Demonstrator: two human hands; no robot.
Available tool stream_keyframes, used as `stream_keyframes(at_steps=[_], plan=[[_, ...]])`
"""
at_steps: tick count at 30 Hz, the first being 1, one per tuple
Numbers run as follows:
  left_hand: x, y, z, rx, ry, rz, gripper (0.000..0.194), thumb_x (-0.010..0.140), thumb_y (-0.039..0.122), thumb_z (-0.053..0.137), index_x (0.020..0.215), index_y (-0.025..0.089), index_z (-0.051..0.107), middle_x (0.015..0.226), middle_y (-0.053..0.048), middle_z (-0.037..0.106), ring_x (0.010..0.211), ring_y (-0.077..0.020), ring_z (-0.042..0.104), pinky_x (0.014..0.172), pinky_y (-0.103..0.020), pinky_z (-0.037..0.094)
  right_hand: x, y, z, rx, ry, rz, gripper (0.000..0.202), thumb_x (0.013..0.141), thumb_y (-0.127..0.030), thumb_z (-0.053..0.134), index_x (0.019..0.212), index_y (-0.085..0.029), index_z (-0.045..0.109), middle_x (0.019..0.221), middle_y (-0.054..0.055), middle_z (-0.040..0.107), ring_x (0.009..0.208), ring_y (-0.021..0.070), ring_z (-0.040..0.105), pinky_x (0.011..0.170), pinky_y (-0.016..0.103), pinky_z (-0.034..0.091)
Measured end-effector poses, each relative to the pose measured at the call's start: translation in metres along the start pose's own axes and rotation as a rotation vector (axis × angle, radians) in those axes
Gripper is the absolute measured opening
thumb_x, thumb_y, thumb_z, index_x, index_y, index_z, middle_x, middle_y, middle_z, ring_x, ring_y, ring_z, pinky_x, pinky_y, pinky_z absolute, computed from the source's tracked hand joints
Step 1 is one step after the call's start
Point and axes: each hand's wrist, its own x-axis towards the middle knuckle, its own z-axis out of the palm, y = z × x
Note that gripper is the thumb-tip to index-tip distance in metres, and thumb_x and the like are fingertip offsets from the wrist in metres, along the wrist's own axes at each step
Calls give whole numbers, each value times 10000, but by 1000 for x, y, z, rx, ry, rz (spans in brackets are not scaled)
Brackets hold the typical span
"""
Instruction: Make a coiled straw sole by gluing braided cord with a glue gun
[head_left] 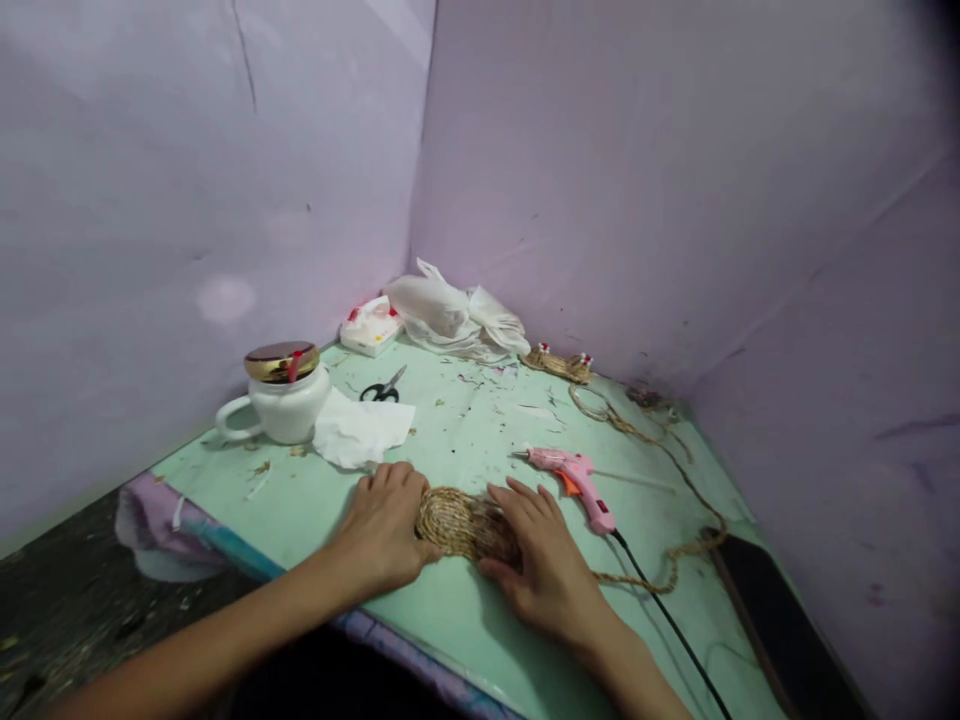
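A flat oval piece of coiled brown rope (451, 522) lies on the green tabletop between my hands. My left hand (388, 525) is curled round its left end, thumb along the near edge. Over its right end rests my right hand (538, 560), fingers and thumb on opposite edges. From beneath my right hand a loose rope (667, 560) runs right and then back across the table. A pink glue gun (574, 475) with an orange trigger lies beyond my right hand, its nozzle pointing left.
At the left are a white lidded mug (289, 405), crumpled tissue (361, 428) and black scissors (384, 390). Farther back lie a tissue pack (371, 328), a plastic bag (457, 318) and another rope piece (556, 366). A dark board (780, 620) lies right.
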Motion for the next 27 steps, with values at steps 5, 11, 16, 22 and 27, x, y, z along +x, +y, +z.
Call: stream_keyframes(at_steps=[5,11,16,22,27], plan=[[21,5,-3,-556,24,79,349,631,94,557,959,200,504,926,-42,570,901,-239,524,842,-421,396,35,4,-13,585,-87,279,633,542,-107,655,1169,-111,573,1060,141,657,1026,338,562,938,533,367],[85,18,-10,-951,52,62,474,696,310,615,1112,138,464,1029,-114,584,875,-198,584,768,-332,471,71,22,-23,975,89,460,361,666,-269,604,989,-116,552,855,84,667,748,227,631,692,351,502],[99,29,17,-1216,-72,22,417,585,414,711,837,108,584,727,-69,646,673,-194,611,633,-311,483,75,28,-10,1196,262,452,349,673,-285,574,988,-143,533,949,92,671,883,222,621,787,334,485],[97,22,36,-1342,-39,-35,351,545,393,765,709,117,622,639,-29,637,604,-157,575,592,-272,460,73,30,0,1308,356,456,287,631,-247,629,904,-162,608,897,65,692,858,216,619,805,341,461],[101,15,33,-1378,12,-49,324,560,358,770,740,119,645,646,-26,647,618,-156,576,591,-262,458,73,33,-6,1284,338,441,216,644,-306,663,810,-170,690,775,35,701,760,205,623,796,351,453]])
